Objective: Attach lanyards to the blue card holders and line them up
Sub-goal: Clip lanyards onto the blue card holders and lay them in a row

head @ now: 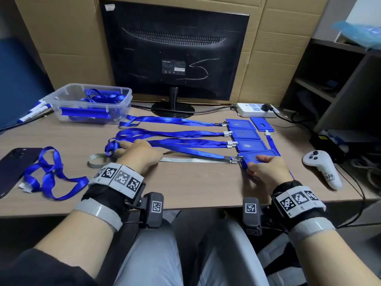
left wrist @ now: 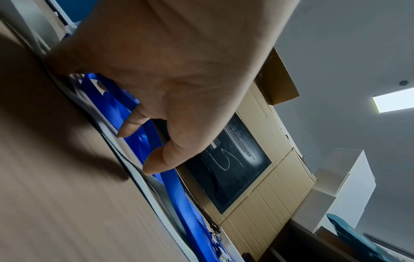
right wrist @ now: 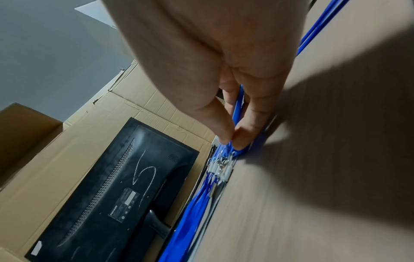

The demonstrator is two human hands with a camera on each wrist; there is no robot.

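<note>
Several blue card holders lie in a column at right centre, the top one [head: 240, 123] farthest back, each clipped to a blue lanyard [head: 181, 133] stretched to the left. My right hand [head: 255, 164] pinches the nearest card holder [head: 266, 154] by its left end; the right wrist view shows the right hand [right wrist: 233, 141] with thumb and finger closed on the holder's blue edge [right wrist: 238, 109]. My left hand [head: 125, 146] rests on the lanyard loops, fingers stretched out. In the left wrist view its fingertips [left wrist: 125, 131] touch the blue strap [left wrist: 174, 191].
A grey lanyard [head: 185, 160] lies under the nearest blue one. One more holder [head: 261, 124] lies apart at the right. A loose lanyard [head: 49, 174] and phone [head: 14, 164] are at left, a plastic box [head: 61, 100] behind, a controller [head: 321, 168] right, a monitor [head: 175, 52] at back.
</note>
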